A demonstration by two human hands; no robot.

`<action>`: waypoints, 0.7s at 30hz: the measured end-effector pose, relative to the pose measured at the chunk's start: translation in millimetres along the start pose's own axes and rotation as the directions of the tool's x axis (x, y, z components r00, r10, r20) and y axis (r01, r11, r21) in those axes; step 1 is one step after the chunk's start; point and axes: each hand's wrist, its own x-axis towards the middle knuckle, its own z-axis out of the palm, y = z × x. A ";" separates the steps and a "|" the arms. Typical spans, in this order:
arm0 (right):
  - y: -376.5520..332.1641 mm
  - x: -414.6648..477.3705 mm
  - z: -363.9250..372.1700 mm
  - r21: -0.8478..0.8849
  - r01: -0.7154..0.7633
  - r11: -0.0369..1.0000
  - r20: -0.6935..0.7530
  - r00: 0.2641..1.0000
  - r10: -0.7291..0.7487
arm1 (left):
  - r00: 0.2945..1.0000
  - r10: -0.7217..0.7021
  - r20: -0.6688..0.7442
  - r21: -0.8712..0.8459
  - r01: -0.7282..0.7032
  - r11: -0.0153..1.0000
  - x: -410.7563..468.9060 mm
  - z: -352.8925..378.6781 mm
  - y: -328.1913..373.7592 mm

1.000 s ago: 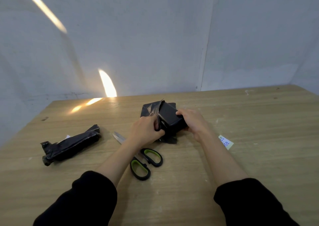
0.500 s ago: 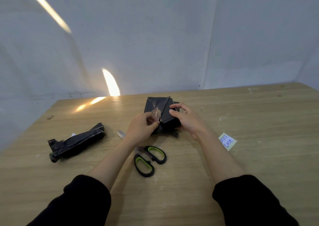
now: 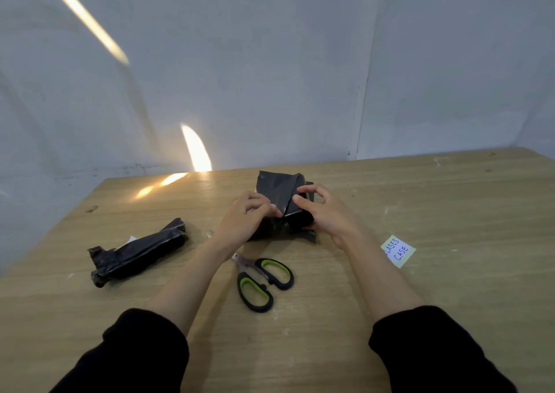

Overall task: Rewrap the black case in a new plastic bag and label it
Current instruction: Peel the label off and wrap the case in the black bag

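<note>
**Bag flap folded down over black case as wrapping nears its close**

Folded flat now, the loose flap of the new plastic bag [image 3: 277, 190] that stood up a second ago lies across the top of the black case [image 3: 297, 220], its diagonal edge running down toward the person's fingers. The bundle sits on the wooden worktop [image 3: 450, 212], a little beyond centre and well short of the wall.

The left hand [image 3: 246, 217] has its fingers curled shut, pinching the lower corner of the flap against the bundle. The right hand [image 3: 326, 212] cups the case's right end, thumb pressed on the fold and the upper fingers lifted and spread, so its grip is only partly closed on the wrapped case. Judging by the smooth fold, the wrap looks nearly shaped; sealing it and sticking on the label appear to be what is left.

That label, a pale paper slip [image 3: 398, 251] hand-lettered with a word ending "ASES" and "CASE", lies flat near the right forearm, apart from the bundle. Green-and-black scissors [image 3: 264, 281] lie closed between the two forearms, handles toward the person, blade tips hidden under the left wrist. Further left, a crumpled roll of black plastic [image 3: 138, 251], with a scrap of white showing, rests well clear.

Open worktop spreads to the right and behind the bundle. The far edge meets the wall, and the left edge slants away beyond the crumpled roll. Reaching for the slip looks unobstructed; the scissors sit close beneath the left arm.
</note>
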 end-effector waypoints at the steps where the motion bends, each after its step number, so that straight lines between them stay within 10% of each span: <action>1: -0.4 -0.7 0.0 0.009 -0.001 1.000 0.004 1.000 0.001 | 1.000 -0.021 0.009 -0.017 0.021 1.000 -0.2 -1.4 -2.5; 9: -7.6 0.1 5.4 0.054 -0.055 0.997 0.023 0.998 0.054 | 0.989 -0.112 -0.096 0.025 0.115 0.993 5.1 -1.4 -13.0; 15: -6.2 2.0 11.6 0.038 -0.088 0.995 0.012 0.996 0.087 | 0.932 -0.349 0.098 0.051 0.346 0.937 18.5 -7.2 -13.1; 21: -9.3 2.6 19.2 -0.083 -0.146 0.986 0.007 0.989 0.147 | 0.944 -0.271 0.187 -0.031 0.281 0.959 26.3 -8.6 -15.0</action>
